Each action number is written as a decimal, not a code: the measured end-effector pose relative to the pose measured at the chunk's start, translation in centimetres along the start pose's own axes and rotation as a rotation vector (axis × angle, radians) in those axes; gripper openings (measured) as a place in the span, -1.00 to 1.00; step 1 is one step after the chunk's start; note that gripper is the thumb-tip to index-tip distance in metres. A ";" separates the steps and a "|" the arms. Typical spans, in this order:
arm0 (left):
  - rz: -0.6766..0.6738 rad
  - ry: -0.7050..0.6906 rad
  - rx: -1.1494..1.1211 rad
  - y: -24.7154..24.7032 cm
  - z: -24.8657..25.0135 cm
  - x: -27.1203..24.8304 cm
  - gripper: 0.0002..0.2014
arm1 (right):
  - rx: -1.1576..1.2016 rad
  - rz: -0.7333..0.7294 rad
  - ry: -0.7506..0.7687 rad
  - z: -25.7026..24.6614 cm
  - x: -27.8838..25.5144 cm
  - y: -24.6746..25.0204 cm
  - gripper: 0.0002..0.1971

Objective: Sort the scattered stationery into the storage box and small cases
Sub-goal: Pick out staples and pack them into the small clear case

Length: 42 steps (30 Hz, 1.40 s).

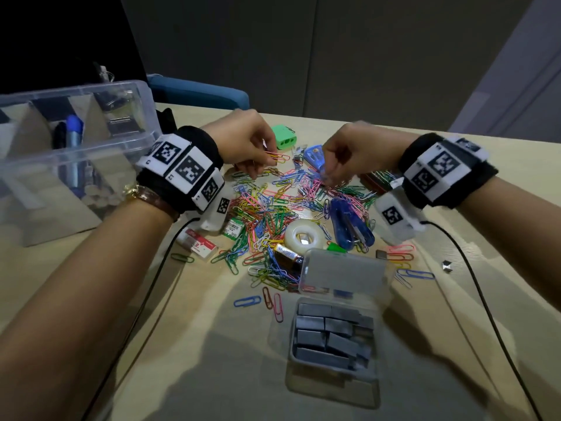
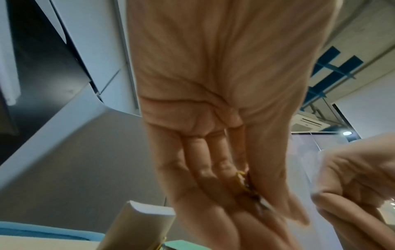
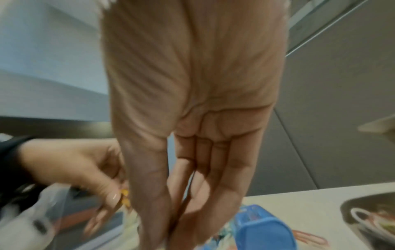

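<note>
A heap of coloured paper clips [image 1: 273, 214] lies mid-worktop [image 1: 455, 344]. At its 11 o'clock edge the left hand [image 1: 243, 141] has its grip pinched on a few orange and yellow clips [image 1: 277, 157]. At 1 o'clock the right hand [image 1: 349, 153] dips bunched fingertips into the heap; whether its grip holds a clip I cannot tell. The clear storage box [image 1: 130, 86] stands at 9 o'clock, the open small case [image 1: 334, 338] of staples at 6 o'clock

Head camera looks down from above at both hands over the table [image 1: 349, 117]; each wrist camera peers close along its palm, glimpsing the opposite hand.
</note>
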<state>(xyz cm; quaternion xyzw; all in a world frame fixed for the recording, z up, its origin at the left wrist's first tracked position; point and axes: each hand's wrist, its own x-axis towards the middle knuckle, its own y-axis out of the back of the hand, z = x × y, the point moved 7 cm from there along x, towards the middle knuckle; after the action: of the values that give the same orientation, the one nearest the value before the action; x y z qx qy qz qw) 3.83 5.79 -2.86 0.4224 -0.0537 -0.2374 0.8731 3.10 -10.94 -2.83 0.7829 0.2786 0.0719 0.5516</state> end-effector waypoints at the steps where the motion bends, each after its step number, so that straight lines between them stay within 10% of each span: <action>1: 0.013 0.014 -0.010 0.0 -0.1 -0.2 -0.87 | 0.104 -0.047 -0.019 0.2 -0.1 0.1 -0.85; 8: 0.158 -0.013 0.129 1.3 0.9 -1.3 -0.76 | 0.392 -0.130 -0.071 0.7 1.1 0.9 -0.74; 12: 0.168 -0.007 0.216 1.2 1.1 -0.9 -0.69 | -0.069 0.052 -0.160 2.6 4.1 2.4 -0.59; 16: 0.137 0.044 0.292 0.8 0.7 -0.8 -0.67 | -0.411 -0.154 -0.193 2.6 5.9 0.2 -0.17; 25: 0.139 0.175 0.282 1.4 -0.7 -1.0 -0.54 | -0.451 0.088 -0.317 3.3 4.9 4.7 -0.44; 42: 0.131 0.048 0.343 1.1 -0.1 -0.9 -0.73 | -0.143 -0.060 -0.388 5.3 4.7 3.7 -0.44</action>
<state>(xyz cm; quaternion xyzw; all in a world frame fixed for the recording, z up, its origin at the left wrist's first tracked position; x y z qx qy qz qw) 3.49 6.80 -1.99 0.5662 -0.1000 -0.1573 0.8029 10.52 -13.75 -2.43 0.7324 0.1845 -0.0774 0.6509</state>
